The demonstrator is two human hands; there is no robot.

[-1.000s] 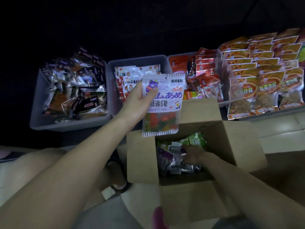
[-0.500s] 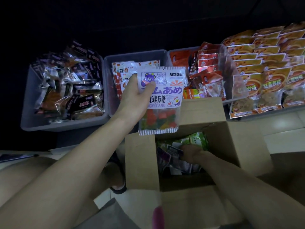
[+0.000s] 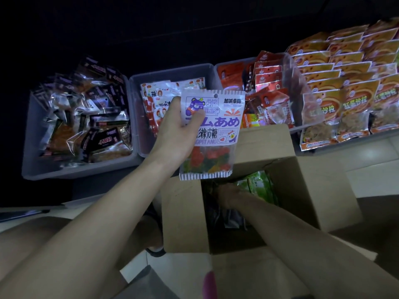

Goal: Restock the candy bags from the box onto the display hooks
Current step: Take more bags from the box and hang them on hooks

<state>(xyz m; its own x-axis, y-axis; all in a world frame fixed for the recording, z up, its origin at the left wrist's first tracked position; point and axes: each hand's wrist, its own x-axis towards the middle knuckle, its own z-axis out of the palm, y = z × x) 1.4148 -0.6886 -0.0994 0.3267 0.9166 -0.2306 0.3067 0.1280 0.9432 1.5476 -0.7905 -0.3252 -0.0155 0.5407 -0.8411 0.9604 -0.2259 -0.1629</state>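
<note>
— What are your hands doing?

— My left hand (image 3: 177,134) holds a candy bag (image 3: 212,134) upright above the near flap of the cardboard box (image 3: 185,214), thumb pressed across the printed front, the other fingers hidden behind it. My right hand (image 3: 226,192) is down inside the box among more packets, just beside a green bag (image 3: 259,186). I cannot tell whether it grips anything; the fingers are buried in shadow.

— How will the bag handle?

— Light and floppy, I judge. It's a thin glossy film, so probably slick, with the gummies slumped in the clear lower window. That weight should make it hang straight from its top.

— Where should you take hold?

— Near the top edge, beside the small punched hole, so the hole stays open for a hook. Squeezing the lower part would only squash the sweets.

— And the hooks?

— None shows here. Ahead I see only grey bins (image 3: 133,156) of other snacks and a row of orange packets (image 3: 323,83).
</note>
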